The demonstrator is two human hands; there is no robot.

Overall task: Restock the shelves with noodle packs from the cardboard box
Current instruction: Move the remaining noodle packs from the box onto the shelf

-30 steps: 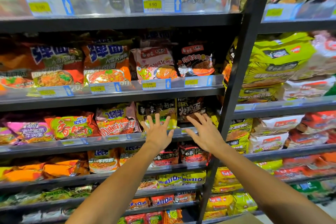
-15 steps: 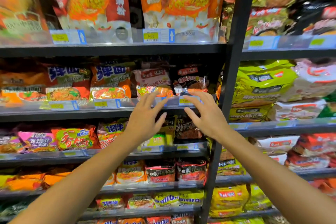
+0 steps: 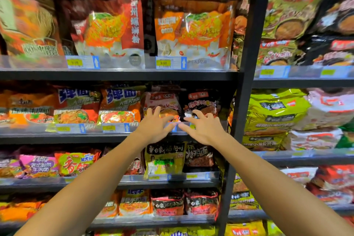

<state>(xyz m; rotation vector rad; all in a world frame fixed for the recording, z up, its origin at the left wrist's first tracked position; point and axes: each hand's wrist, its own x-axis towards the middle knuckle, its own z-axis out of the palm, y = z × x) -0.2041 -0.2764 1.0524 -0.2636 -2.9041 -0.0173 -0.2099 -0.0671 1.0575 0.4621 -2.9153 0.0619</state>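
Observation:
Both my arms reach forward to the second shelf (image 3: 115, 137) from the top. My left hand (image 3: 155, 126) is spread in front of a pink noodle pack (image 3: 162, 101), its fingers at the pack's lower edge. My right hand (image 3: 204, 128) is spread in front of a black noodle pack (image 3: 201, 101) beside it, fingers slightly bent at the clear shelf lip. Neither hand holds anything. The cardboard box is out of sight.
Shelves of noodle packs fill the view. A black upright post (image 3: 247, 63) stands just right of my right hand. Large orange packs (image 3: 193, 30) sit on the shelf above, yellow-green packs (image 3: 272, 113) in the right bay, and a yellow pack (image 3: 164, 159) below my hands.
Both hands have risen from the third shelf to the second shelf, and the view has tilted upward. The hands have come closer together in front of the pink and black packs.

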